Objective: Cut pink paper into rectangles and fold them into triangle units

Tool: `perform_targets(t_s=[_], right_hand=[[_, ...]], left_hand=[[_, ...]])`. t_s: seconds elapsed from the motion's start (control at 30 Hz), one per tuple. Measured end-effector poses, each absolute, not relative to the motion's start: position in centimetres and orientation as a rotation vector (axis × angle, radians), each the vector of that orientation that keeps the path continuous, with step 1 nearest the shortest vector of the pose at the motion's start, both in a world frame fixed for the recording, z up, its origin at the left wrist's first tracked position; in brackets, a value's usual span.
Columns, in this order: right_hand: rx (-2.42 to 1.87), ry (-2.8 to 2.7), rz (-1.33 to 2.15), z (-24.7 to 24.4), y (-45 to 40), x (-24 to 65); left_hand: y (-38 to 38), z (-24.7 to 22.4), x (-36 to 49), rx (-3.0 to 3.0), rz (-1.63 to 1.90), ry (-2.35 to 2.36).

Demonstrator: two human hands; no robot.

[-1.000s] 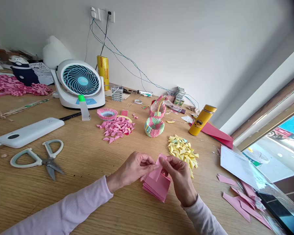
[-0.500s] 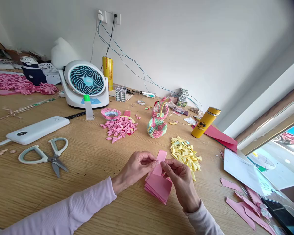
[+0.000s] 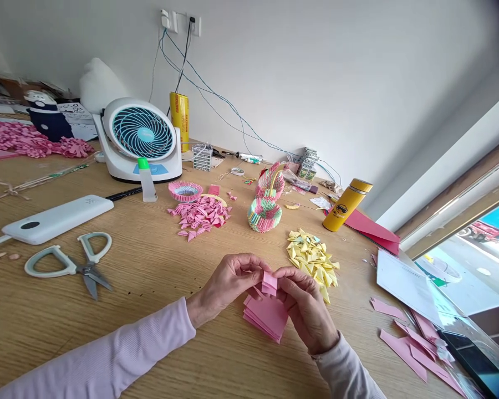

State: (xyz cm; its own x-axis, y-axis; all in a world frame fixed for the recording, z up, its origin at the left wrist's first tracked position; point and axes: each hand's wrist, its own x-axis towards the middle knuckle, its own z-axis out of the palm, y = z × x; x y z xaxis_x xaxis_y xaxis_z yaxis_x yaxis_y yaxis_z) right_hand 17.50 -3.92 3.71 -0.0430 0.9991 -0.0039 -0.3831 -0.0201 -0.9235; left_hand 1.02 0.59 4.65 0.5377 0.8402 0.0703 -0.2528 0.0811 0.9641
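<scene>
Between my two hands is a small pink paper strip, folded over on itself. My left hand pinches its left edge between thumb and fingers. On the other edge, the thumb and fingers of my right hand are closed on the same strip. Just below lies a stack of pink paper pieces, partly covered by my hands. A heap of folded yellow paper triangles is right behind my right hand. Farther back sits a pile of folded pink paper pieces.
Open scissors and a white power bank lie at left, with a fan behind. Paper baskets stand mid-table. A yellow bottle is at right, near pink scraps and a phone.
The pink strip stood up flat and long between my fingers; now it is doubled over and shorter. Both hands stay above the stack. The whole view has shifted slightly.
</scene>
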Motion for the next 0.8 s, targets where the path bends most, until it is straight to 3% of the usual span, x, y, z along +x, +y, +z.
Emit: perform_targets(t_s=[0.8], right_hand=[[-0.969, -1.394, 1.028, 3.6, -3.76, 18.05]], left_hand=[[0.55, 4.87, 1.02, 1.247, 0.876, 0.618]])
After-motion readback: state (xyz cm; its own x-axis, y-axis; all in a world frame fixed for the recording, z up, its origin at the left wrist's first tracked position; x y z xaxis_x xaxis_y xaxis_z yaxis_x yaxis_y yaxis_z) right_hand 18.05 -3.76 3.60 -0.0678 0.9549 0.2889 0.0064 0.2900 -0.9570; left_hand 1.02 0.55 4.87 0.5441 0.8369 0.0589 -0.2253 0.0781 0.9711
